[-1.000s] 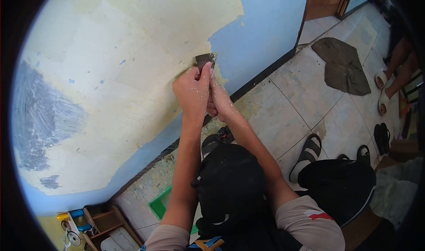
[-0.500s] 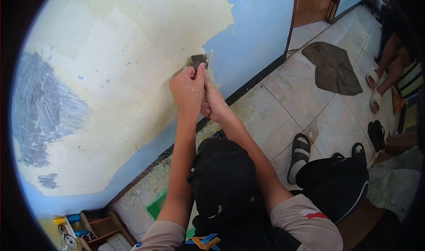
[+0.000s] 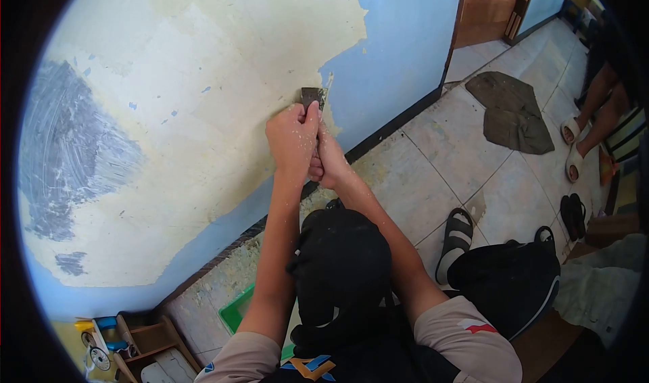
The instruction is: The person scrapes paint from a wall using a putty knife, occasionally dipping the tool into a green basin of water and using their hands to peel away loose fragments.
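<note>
Both my hands are closed around a paint scraper, its dark flat blade against the wall beside the ragged edge of the blue paint. My left hand grips it near the blade, with the thumb pointing up along it. Lower down, my right hand wraps the handle, which is mostly hidden by the fingers. Pale flecks cling to both hands and forearms. Around the blade the wall is bare cream, with a grey scuffed patch at far left.
Paint crumbs lie on the tiled floor along the dark baseboard. A green tray sits below my left arm. A brown cloth lies on the tiles. Another person's legs show at right, and a small wooden shelf at lower left.
The scraper and both hands have moved slightly down the wall beside the blue paint edge. My view has shifted a little. Both hands keep their grip.
</note>
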Action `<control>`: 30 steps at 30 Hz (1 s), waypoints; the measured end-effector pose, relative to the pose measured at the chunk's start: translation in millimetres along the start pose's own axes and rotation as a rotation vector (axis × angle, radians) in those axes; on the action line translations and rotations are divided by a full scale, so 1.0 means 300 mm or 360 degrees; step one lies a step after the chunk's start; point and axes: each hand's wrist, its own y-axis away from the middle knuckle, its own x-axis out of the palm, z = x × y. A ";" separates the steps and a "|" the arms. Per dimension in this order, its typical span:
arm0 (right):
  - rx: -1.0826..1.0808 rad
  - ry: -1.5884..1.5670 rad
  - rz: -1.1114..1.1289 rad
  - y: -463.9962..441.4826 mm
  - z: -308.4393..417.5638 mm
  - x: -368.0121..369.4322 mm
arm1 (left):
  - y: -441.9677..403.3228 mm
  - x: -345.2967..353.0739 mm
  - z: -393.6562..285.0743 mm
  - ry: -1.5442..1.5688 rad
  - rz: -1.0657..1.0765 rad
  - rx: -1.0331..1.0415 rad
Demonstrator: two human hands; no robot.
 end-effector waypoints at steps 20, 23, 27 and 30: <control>-0.0193 -0.0609 0.0271 0.036 0.009 0.202 | -0.127 -0.097 -0.027 -0.0343 0.0322 0.0353; -0.0272 -0.0723 0.0413 0.009 0.032 0.182 | -0.144 -0.059 -0.067 -0.0425 0.0342 0.0418; -0.0284 -0.0822 0.0520 0.044 0.007 0.231 | -0.156 -0.099 -0.090 -0.0554 0.0349 0.0372; -0.0067 -0.0818 0.0360 0.061 0.004 0.237 | -0.159 -0.137 -0.090 -0.0628 0.0471 0.0270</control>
